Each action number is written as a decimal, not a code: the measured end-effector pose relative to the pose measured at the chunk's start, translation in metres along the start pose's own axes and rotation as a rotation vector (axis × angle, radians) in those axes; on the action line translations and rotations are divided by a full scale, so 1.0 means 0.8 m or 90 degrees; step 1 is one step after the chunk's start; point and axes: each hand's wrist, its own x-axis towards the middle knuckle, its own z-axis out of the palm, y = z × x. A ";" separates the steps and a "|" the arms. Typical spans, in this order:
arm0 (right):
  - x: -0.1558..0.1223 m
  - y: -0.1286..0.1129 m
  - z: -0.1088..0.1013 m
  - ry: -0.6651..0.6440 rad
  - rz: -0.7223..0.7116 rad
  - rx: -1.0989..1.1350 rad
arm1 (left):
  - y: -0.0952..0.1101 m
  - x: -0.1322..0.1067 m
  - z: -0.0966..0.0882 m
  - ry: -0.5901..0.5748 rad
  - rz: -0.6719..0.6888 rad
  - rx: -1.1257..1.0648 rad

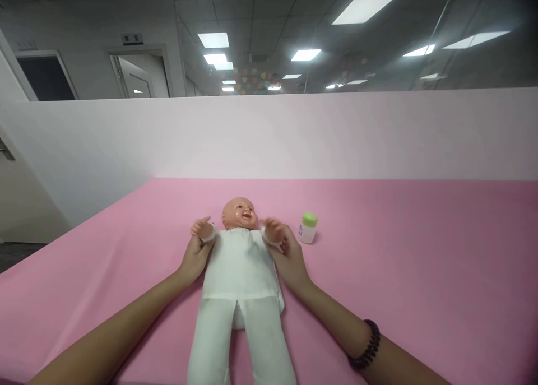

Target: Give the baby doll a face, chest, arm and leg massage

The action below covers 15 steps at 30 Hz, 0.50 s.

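1. Two hands, both closed: the left hand [195, 256] and right hand [288, 253] each wrap a wrist of a vinyl baby doll [239, 214], lying face-up on a pink cloth [399, 250].
2. Smooth vinyl arms might slip if those grips loosen, and the doll could flop back.
3. Its soft white cloth suit [239, 267] looks baggy, so fingers could snag it.
4. A stubby white bottle with a green cap [308, 228] stands just beside the right hand, so one careless knock could tip it.
5. That dark beaded bracelet [370, 344] could catch the suit too, imo.
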 end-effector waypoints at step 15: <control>0.009 0.035 -0.007 0.325 0.387 0.291 | -0.005 0.017 -0.009 0.141 -0.370 -0.307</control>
